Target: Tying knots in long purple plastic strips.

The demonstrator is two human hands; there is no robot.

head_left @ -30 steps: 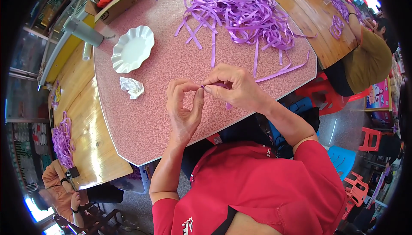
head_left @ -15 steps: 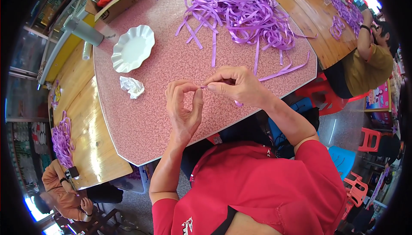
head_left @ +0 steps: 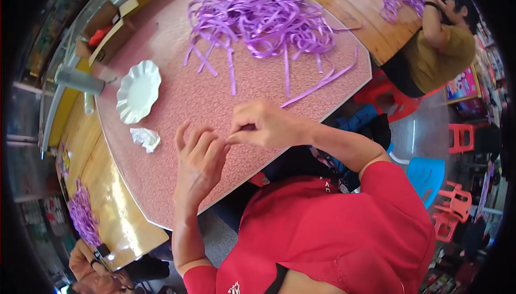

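My left hand [head_left: 201, 160] and my right hand [head_left: 266, 125] meet fingertip to fingertip above the near part of the pink speckled table [head_left: 183, 87]. Both are closed in a pinch, the left with its outer fingers loosely curled. A purple ribbon showed at their fingertips a moment earlier; now the fingers hide it. Beyond the hands lies a large tangled heap of purple ribbon [head_left: 263, 17], with several loose ends trailing toward me. One long ribbon end [head_left: 317, 87] runs out to the right of the heap.
On the left are a white scalloped plate [head_left: 138, 92], crumpled white tissue [head_left: 145, 139], a grey cylindrical container [head_left: 80, 80] and a cardboard box [head_left: 110, 39]. Other people work at the right [head_left: 443, 47] and lower left [head_left: 91, 272], near more purple ribbon [head_left: 83, 216].
My view has shifted, so the table things sit further left. The fingertips have drawn closer together, the left hand has turned, and the purple bit between them has gone out of sight.
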